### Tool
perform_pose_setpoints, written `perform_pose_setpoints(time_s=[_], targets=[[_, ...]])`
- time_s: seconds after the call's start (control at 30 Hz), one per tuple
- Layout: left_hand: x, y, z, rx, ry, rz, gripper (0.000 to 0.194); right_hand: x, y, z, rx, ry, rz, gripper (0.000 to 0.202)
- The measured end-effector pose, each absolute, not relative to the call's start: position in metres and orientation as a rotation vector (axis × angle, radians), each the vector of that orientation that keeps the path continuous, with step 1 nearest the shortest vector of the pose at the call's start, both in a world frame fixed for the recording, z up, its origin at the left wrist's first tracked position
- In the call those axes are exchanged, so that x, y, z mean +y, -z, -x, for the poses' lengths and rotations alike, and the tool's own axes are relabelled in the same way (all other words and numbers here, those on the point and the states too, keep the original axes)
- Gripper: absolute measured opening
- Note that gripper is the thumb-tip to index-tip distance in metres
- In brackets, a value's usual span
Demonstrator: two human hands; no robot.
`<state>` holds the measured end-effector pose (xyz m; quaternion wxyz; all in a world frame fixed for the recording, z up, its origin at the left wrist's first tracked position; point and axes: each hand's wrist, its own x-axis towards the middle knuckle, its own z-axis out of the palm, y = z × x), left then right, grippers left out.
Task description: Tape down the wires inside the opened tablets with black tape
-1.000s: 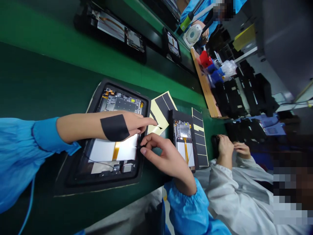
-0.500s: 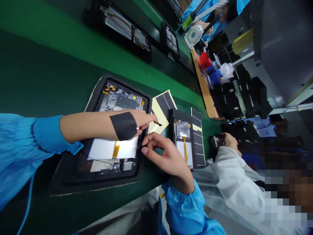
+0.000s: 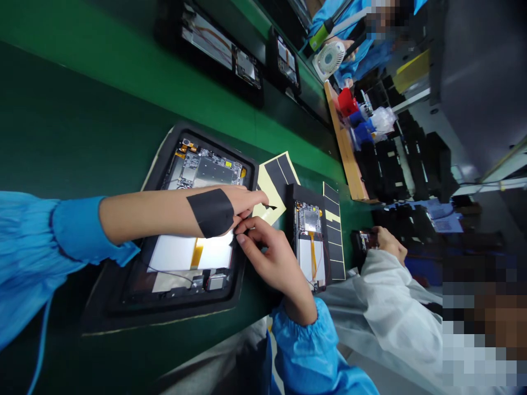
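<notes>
An opened tablet (image 3: pixel 214 170) lies in a black foam tray (image 3: pixel 164 312), its circuit board, white battery (image 3: pixel 171 252) and cables showing. My left hand (image 3: pixel 242 200) reaches over it from the left, fingers closed; a thin dark pointed thing (image 3: pixel 269 207) sticks out past them. A black adhesive patch (image 3: pixel 211 213) clings to the back of that hand. My right hand (image 3: pixel 267 247) is at the tray's right edge, thumb and fingers pinched close to the left fingertips. What the pinch holds is too small to make out.
To the right are yellow-backed sheets of black stickers (image 3: pixel 274 175), a second opened tablet (image 3: pixel 309 247) and another sticker strip (image 3: pixel 334 236). More opened devices (image 3: pixel 209 44) line the far side. A co-worker's hand (image 3: pixel 389 244) holds a device at right; another person stands beyond a fan (image 3: pixel 330 57).
My right hand has moved slightly up and left, bringing its fingertips against or very near my left ones. My left hand has shifted only a little to the right.
</notes>
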<state>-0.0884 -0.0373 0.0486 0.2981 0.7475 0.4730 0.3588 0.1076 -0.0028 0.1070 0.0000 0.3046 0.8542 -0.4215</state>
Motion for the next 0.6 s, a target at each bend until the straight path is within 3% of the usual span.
perform_pose_setpoints(time_s=[0.27,0.6], targets=[[-0.038,-0.056,0.088,1.282,-0.834,-1.955,0.058,-0.006,-0.104,-0.106,2.762,1.305,-0.961,0.008],[-0.037,-0.053,0.088,1.268,-0.849,-1.927,0.056,-0.026,-0.088,-0.105,2.885,1.182,-1.309,0.018]])
